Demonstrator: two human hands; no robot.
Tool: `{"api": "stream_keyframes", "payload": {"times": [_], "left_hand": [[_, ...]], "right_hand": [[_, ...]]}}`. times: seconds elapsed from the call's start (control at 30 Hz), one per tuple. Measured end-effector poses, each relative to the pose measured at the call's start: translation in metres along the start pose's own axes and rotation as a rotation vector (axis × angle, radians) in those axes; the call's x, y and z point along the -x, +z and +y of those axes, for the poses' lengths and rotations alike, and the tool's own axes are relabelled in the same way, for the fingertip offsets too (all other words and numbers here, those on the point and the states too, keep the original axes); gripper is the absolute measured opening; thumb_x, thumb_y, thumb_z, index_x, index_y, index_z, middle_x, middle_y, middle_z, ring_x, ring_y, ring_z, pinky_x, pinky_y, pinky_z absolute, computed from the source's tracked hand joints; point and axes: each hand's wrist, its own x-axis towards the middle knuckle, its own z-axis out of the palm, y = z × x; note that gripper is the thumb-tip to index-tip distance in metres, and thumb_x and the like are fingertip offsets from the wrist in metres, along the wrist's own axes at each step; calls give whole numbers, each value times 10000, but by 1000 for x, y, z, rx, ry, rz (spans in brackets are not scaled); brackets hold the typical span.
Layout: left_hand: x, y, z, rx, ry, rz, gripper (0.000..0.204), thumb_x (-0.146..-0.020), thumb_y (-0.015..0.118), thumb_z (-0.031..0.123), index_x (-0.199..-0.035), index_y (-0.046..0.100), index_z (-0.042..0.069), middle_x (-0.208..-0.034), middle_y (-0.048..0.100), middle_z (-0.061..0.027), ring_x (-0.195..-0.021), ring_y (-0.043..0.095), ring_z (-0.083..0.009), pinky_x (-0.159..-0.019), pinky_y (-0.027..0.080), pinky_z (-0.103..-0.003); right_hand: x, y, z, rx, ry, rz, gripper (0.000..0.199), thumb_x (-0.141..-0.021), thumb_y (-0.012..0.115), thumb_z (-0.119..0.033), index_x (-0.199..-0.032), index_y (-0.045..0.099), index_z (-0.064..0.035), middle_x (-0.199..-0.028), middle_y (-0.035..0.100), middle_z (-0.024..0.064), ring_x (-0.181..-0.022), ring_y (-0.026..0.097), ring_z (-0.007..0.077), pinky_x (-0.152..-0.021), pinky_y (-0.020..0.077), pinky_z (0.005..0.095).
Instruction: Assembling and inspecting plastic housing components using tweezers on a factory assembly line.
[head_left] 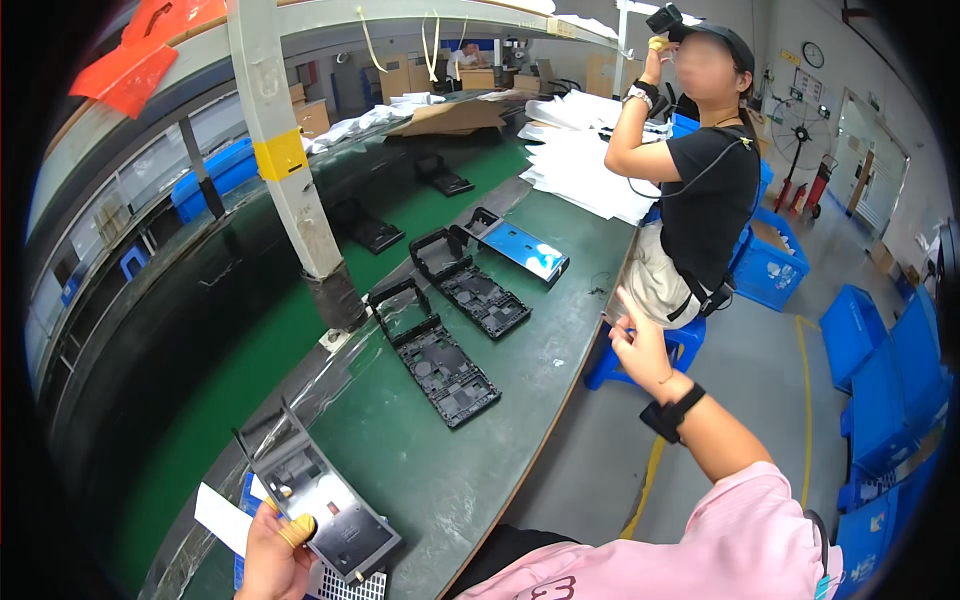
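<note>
Seemingly midway: grasping one grey housing [345,515] with left grip [275,555] (nothing in right grip [640,345]), three black frames [445,375] untouched on worktop [545,360].

Bright indoor light, white glare on blue panel [520,246], fisheye-bent edges

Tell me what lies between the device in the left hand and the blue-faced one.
Two black casings lie there on the green table, as the head view shows.
</note>
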Motion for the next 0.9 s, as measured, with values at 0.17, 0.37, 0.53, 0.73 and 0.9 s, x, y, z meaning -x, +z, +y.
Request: {"api": "stream_keyframes", "payload": {"times": [0.17,0.37,0.53,0.73,0.9], "left_hand": [[-19,55,13,59,165,-192,449,-747,568,5,-1141,354,28,-1025,532,-121,-910,550,-203,-741,479,-312],[-60,94,4,-46,291,-322,582,-739,625,112,-1201,290,-2,-1068,515,-129,-977,496,-186,-835,398,-310],[-47,50,13,-269,210,-225,519,-747,590,103,-1173,313,-4,-1104,494,-164,-1005,475,-215,-798,406,-281],[-24,-8,13,-284,169,-80,399,-686,586,-48,-1055,436,-19,-1080,504,-158,-988,491,-226,-871,381,-311],[-9,-25,23,-235,208,103,327,-683,560,0,-997,469,-5,-1001,537,-130,-915,518,-176,-693,471,-245]], "right_hand": [[36,30,-122,-774,180,-631,391,-769,594,-71,-1132,466,-1,-903,589,69,-841,528,95,-758,420,240],[31,55,-152,-1060,539,-827,388,-763,585,-33,-1110,413,-22,-729,500,-15,-536,410,7,-430,308,148],[-47,37,-128,-950,580,-394,205,-691,590,12,-819,447,-61,-611,429,-16,-401,317,35,-335,221,182],[-179,-13,-32,253,453,-310,388,-728,578,-90,-1082,440,-15,-840,533,102,-718,488,190,-602,396,337],[-223,1,25,704,268,-164,301,-711,587,-118,-980,531,4,-857,574,178,-745,559,278,-650,441,365]]}}
